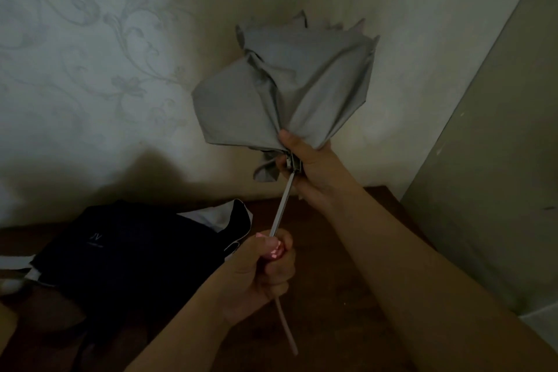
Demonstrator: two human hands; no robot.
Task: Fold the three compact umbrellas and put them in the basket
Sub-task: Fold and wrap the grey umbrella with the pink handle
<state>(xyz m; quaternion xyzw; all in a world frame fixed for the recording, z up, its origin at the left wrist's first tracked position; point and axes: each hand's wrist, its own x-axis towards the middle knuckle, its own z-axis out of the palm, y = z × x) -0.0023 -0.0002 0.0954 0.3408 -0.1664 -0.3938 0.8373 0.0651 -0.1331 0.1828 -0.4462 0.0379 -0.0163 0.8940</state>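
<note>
A grey compact umbrella (290, 90) is held up in front of the wall, its canopy collapsed and loose. My right hand (308, 166) grips the gathered canopy at its base, around the runner on the metal shaft (282, 205). My left hand (265, 269) grips the pink handle (273, 252) at the shaft's lower end, and a pink strap hangs below it. A dark navy umbrella (129, 251) with white edging lies spread open on the brown surface to the left. No basket is in view.
A patterned pale wall (105, 69) rises close behind. A grey-green panel or door (489, 175) stands at the right. The brown wooden surface (326, 281) lies below my arms. A small white object (12, 285) sits at the left edge.
</note>
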